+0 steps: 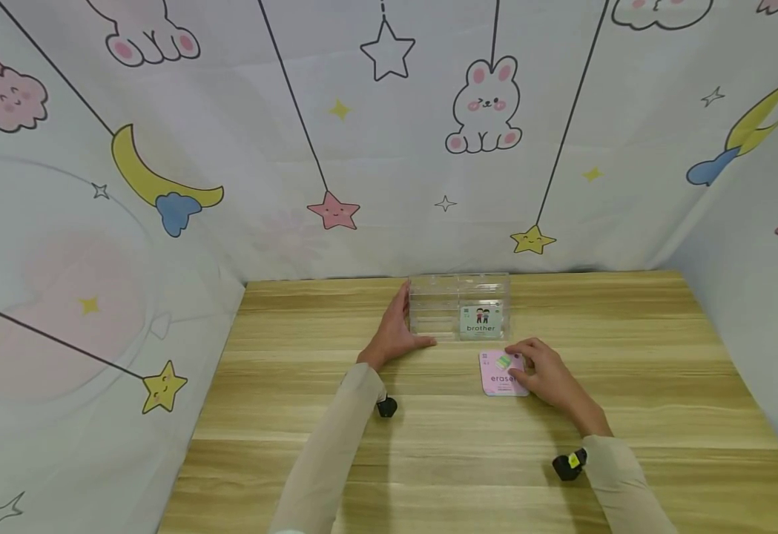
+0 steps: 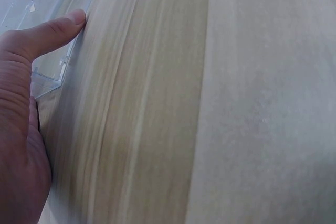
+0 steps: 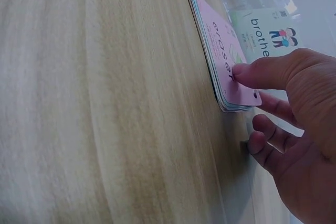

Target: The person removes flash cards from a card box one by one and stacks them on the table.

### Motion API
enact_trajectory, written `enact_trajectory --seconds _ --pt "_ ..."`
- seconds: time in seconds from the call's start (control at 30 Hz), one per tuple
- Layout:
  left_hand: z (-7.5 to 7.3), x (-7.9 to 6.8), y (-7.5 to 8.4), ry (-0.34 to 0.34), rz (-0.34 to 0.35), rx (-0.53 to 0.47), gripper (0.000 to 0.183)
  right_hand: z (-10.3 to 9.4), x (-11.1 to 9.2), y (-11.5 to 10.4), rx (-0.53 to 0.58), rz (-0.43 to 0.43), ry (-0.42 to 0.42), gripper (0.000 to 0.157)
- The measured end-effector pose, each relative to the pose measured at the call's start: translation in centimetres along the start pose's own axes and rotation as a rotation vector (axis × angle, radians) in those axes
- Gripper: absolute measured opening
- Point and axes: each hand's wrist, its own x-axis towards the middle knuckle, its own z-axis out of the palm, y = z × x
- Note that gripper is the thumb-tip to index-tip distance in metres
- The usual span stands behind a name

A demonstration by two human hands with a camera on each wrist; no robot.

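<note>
A clear plastic box (image 1: 434, 308) with compartments stands on the table near the back wall. A pale green card reading "brother" (image 1: 480, 322) shows in its right front compartment. My left hand (image 1: 394, 332) lies against the box's left side, fingers extended along it and thumb across the front edge. In front of the box lies a stack of rounded cards (image 3: 216, 72), a pink one reading "eraser" (image 1: 503, 386) on top. My right hand (image 1: 550, 377) pinches the stack at its right side, thumb on the top card and index finger at the far edge.
The wood-grain table (image 1: 455, 475) runs back to a white cloth wall (image 1: 389, 163) printed with stars and rabbits. More cloth hangs at the left and right sides. Each wrist wears a small black camera, such as the right one (image 1: 567, 466).
</note>
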Motion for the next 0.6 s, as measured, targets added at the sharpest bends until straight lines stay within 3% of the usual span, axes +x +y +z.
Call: enact_trajectory --seconds 0.6 --pt "0.18 0.08 -0.19 0.011 -0.004 -0.018 0.138 -0.93 0.51 -0.12 0.009 -0.038 0.014 0.038"
